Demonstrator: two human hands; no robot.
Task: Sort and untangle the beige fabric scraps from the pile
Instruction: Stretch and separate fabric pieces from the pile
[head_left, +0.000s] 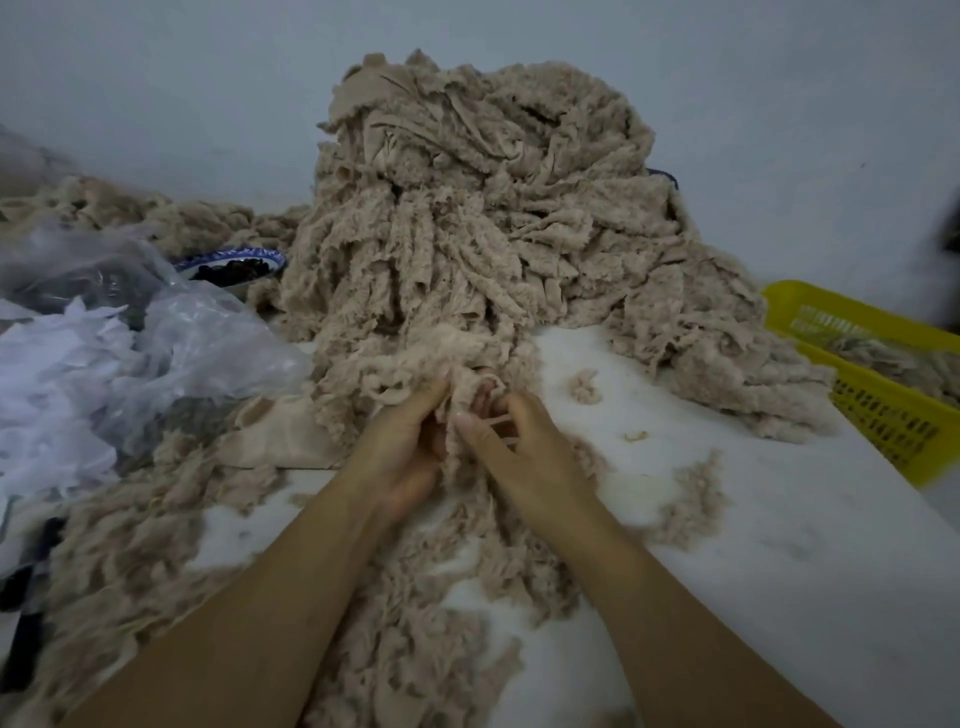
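Observation:
A tall pile of fuzzy beige fabric scraps (467, 208) rises at the back middle of the white table (779, 545). Loose beige strips trail from its foot toward me and spread out to the left. At the foot of the pile my left hand (400, 441) grips a bunch of beige strips (457, 384), fingers curled round it. My right hand (524, 441) is close beside it and pinches a thin strand of the same bunch. The fabric hides part of both hands' fingertips.
A yellow plastic basket (878, 410) holding beige scraps stands at the right edge. Clear plastic bags (171, 338) with white scraps lie at the left. A blue-rimmed bowl (234, 262) of dark pieces sits behind them. A small beige tuft (584, 385) lies right of the hands.

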